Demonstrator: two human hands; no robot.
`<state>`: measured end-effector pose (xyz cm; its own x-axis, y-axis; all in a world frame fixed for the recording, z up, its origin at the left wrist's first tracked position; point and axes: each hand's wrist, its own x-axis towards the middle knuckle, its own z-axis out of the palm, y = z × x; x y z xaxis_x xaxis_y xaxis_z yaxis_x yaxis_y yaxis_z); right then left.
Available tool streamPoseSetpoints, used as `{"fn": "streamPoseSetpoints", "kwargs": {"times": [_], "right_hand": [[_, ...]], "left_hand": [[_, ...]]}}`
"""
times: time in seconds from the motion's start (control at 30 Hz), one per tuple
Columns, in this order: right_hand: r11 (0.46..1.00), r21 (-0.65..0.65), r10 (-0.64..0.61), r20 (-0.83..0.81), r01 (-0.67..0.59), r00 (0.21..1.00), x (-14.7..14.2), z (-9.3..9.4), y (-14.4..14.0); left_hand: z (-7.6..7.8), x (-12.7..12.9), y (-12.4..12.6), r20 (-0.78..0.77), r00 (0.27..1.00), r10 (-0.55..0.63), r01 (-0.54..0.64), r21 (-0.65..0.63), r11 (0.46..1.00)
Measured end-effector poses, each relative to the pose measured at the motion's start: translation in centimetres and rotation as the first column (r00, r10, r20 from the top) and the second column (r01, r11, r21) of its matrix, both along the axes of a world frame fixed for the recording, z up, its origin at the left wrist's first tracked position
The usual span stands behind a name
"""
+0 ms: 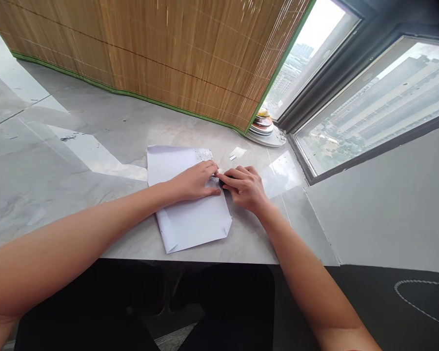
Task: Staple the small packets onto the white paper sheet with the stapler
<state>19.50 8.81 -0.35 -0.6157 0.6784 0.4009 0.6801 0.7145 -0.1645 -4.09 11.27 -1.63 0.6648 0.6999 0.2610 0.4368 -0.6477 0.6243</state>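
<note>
A sheet of white paper (193, 219) with folded corners lies on the grey marble-patterned surface in front of me. Near its top edge is a small patch with fine dark and silvery marks (203, 155). My left hand (197, 181) rests on the paper, thumb apart from the fingers, fingertips at the right edge. My right hand (246, 189) is closed around a small dark object (225, 180) at that same edge, its fingers almost meeting the left fingertips. Most of the dark object is hidden, so its kind does not show.
Small paper scraps lie beyond the paper (237, 154) and at the left (69, 137). A green-edged bamboo blind (149, 53) hangs along the far side. Stacked plates (262, 127) stand in the corner beside the windows (380, 102). The marble surface (76, 195) ends close to me.
</note>
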Motion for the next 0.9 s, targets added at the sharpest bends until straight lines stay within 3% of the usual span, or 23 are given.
{"fn": "streamPoseSetpoints", "kwargs": {"times": [0.17,0.3,0.43,0.57,0.63,0.7,0.77,0.83,0.9], "right_hand": [[0.996,-0.067,0.048,-0.220,-0.064,0.974,2.6,0.3,0.9],[0.981,-0.182,0.031,-0.220,-0.073,0.975,4.8,0.0,1.6],[0.974,-0.180,-0.184,-0.273,0.138,0.944,6.1,-0.6,2.7],[0.915,-0.195,-0.400,-0.314,0.353,0.861,6.7,-1.2,3.8],[0.897,-0.225,-0.435,-0.302,0.380,0.848,6.6,-1.4,4.0],[0.878,-0.233,-0.474,-0.317,0.417,0.821,6.1,-1.3,3.8],[0.850,-0.224,-0.526,-0.369,0.476,0.766,4.8,-0.8,3.3],[0.831,-0.229,-0.554,-0.417,0.507,0.720,2.3,0.0,2.3],[0.844,-0.257,-0.535,-0.428,0.470,0.728,-1.3,0.9,0.9]], "left_hand": [[0.4,-0.3,0.1,-0.040,0.999,0.005,-0.006,-0.013,1.000],[0.5,-0.8,0.4,-0.056,0.998,0.009,-0.008,0.025,1.000],[0.3,-1.0,0.6,-0.070,0.997,-0.024,0.027,0.039,0.999],[0.3,-0.6,0.4,-0.057,0.994,-0.089,0.091,0.035,0.995],[0.7,-0.7,0.7,0.023,0.995,-0.098,0.096,0.074,0.993],[1.3,-1.4,1.7,0.203,0.979,-0.006,-0.021,0.134,0.991],[1.7,-2.7,3.3,0.444,0.878,0.181,-0.260,0.125,0.957],[1.9,-4.3,5.1,0.643,0.681,0.349,-0.447,-0.013,0.895],[1.8,-5.9,6.7,0.765,0.460,0.451,-0.450,-0.236,0.861]]}}
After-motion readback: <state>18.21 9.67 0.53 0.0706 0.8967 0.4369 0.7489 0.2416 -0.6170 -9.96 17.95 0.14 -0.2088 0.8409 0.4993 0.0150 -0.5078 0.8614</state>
